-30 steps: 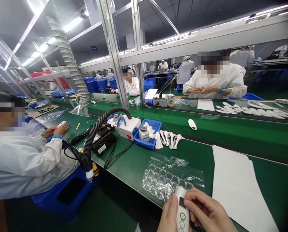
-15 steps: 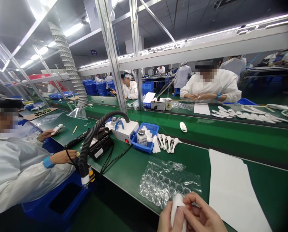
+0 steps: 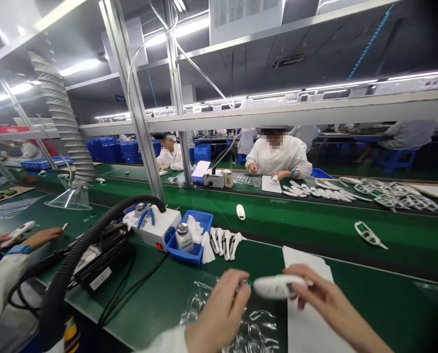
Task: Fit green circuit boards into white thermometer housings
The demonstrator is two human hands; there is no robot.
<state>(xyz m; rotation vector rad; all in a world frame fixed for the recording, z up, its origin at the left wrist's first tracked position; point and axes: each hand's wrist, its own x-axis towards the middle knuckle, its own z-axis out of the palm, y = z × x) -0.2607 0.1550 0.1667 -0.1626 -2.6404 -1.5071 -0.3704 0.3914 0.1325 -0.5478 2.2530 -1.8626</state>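
A white, oblong plastic part [image 3: 274,287], somewhat blurred, is held by one end between the thumb and fingers of my right hand [image 3: 324,299], above the white paper sheet [image 3: 305,326]. To its left, my left hand [image 3: 222,306] is over the clear plastic blister tray [image 3: 257,326], apart from the part. Its thumb and fingers are bent with a gap between them, and nothing shows in it. Slim white parts [image 3: 226,242] lie in a row beyond my hands.
A blue bin [image 3: 195,257] holds a bottle and white wipes, beside a white box [image 3: 160,228] with blue pliers. A black hose [image 3: 83,245] arches at left. White parts [image 3: 240,212] lie on the green belt [image 3: 278,223]. Other people sit across and at left.
My hands have come apart and moved up over the table; the white part is now in my right hand alone. The view has turned to the right.
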